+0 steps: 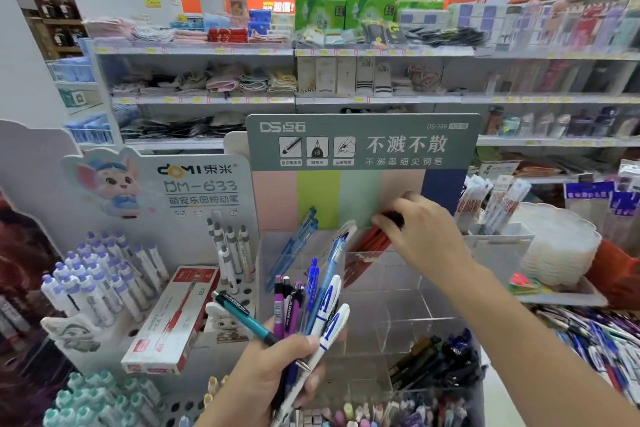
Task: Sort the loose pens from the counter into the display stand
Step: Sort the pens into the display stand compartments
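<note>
The clear display stand (398, 291) is seen at centre. A fanned bunch of pens (311, 302) is gripped in the left hand (266, 374), low in front of it. Red pens (370, 243) are pinched by the right hand (419, 236) at an upper compartment.

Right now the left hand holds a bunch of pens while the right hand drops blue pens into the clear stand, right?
Not quite: the pens at the right hand are red, not blue, as the head view shows. The left hand does hold a bunch of pens, and the right hand is at the clear stand.
</note>
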